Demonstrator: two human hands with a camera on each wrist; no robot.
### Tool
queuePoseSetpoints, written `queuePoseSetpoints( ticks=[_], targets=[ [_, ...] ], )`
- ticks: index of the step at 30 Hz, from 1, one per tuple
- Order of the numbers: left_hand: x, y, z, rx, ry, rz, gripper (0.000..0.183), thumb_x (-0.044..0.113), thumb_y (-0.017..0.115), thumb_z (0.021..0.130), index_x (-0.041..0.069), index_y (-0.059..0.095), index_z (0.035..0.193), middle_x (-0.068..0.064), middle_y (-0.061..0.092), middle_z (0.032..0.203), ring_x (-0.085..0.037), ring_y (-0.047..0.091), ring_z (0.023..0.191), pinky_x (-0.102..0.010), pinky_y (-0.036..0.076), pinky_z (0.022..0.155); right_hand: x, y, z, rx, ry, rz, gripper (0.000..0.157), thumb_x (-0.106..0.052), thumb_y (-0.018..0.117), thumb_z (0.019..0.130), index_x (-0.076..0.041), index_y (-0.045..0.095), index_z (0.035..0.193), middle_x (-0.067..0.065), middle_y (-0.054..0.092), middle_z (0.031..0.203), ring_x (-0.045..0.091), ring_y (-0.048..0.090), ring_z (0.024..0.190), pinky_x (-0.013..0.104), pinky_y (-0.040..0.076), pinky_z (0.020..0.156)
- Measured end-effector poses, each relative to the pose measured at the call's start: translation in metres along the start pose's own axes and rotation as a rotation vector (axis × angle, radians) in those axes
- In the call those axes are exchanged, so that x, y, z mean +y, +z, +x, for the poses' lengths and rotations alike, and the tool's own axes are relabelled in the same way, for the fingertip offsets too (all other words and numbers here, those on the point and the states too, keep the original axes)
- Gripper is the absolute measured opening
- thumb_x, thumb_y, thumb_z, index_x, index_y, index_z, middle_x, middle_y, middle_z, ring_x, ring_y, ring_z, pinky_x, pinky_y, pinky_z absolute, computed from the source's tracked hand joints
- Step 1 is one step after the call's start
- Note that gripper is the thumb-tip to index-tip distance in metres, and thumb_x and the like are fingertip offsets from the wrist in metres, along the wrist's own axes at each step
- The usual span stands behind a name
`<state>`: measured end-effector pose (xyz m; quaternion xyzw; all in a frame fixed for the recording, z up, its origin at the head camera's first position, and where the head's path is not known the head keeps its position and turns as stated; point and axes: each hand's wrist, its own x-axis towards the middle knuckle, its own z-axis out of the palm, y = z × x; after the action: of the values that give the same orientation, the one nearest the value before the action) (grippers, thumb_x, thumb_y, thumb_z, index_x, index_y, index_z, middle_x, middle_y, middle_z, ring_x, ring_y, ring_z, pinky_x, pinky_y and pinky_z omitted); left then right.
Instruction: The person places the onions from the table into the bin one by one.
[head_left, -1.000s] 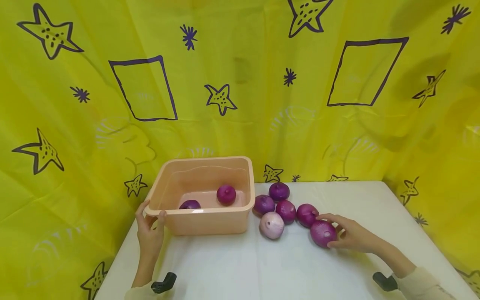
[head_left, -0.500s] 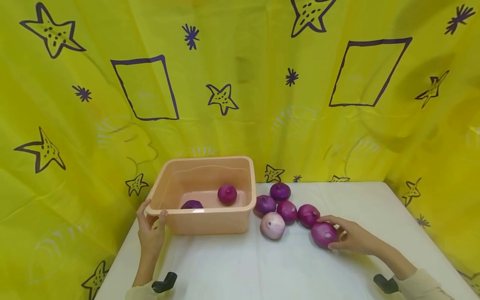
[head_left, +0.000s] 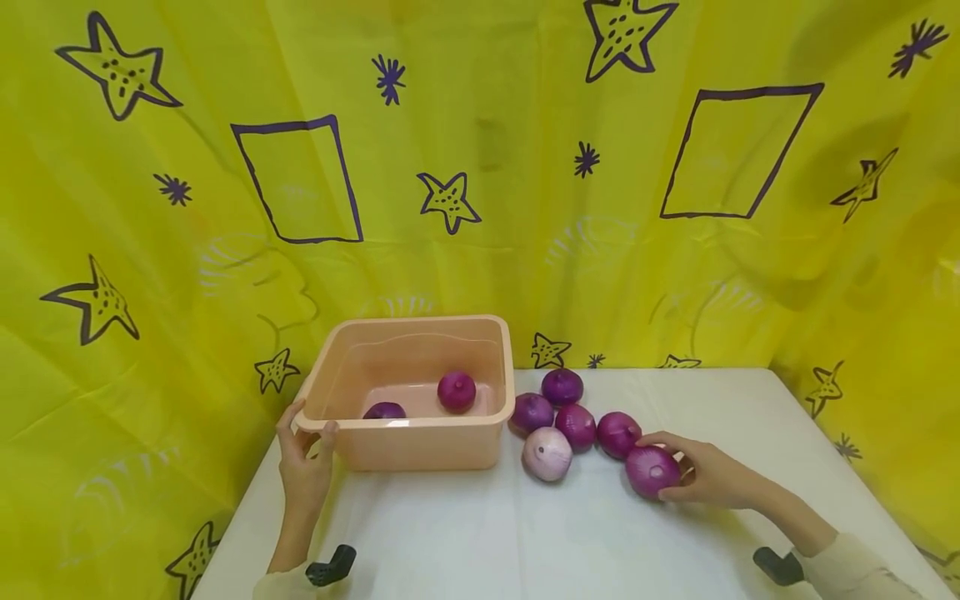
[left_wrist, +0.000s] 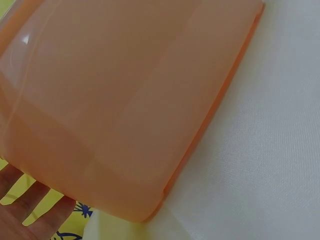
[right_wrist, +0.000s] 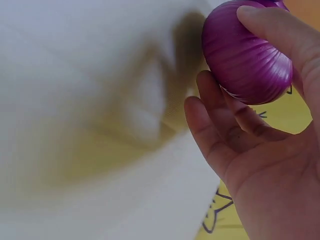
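As before, the right grip (head_left: 701,473) holds one round purple onion (head_left: 652,473) right of the peach plastic tub (head_left: 420,450) the left grip (head_left: 306,479) pinches, with two more onions (head_left: 456,392) inside and five others (head_left: 576,428) beside it.

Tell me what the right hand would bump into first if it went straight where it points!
With the held onion leading, the right hand would likely meet the next onion first, just ahead and slightly farther back. Whether they touch is hard to tell.

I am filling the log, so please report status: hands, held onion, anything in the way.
Left hand grips bin. Right hand holds onion. Pale onion between it and bin.
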<state>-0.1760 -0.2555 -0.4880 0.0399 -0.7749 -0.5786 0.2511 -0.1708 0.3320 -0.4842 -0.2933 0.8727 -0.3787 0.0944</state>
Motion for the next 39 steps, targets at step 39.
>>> queuePoseSetpoints(
  ticks=[39],
  targets=[
    [-0.003, -0.001, -0.001, -0.004, 0.013, 0.009, 0.067, 0.022, 0.062, 0.102, 0.018, 0.025, 0.158, -0.019, 0.036, 0.161, -0.040, 0.054, 0.124, -0.004, 0.047, 0.078, -0.074, -0.128, 0.088, 0.283, 0.037, -0.194, 0.070, -0.013, 0.086, 0.084, -0.009, 0.051, 0.145, 0.020, 0.061, 0.122, 0.036, 0.068, 0.098, 0.029, 0.062, 0.072]
  ],
)
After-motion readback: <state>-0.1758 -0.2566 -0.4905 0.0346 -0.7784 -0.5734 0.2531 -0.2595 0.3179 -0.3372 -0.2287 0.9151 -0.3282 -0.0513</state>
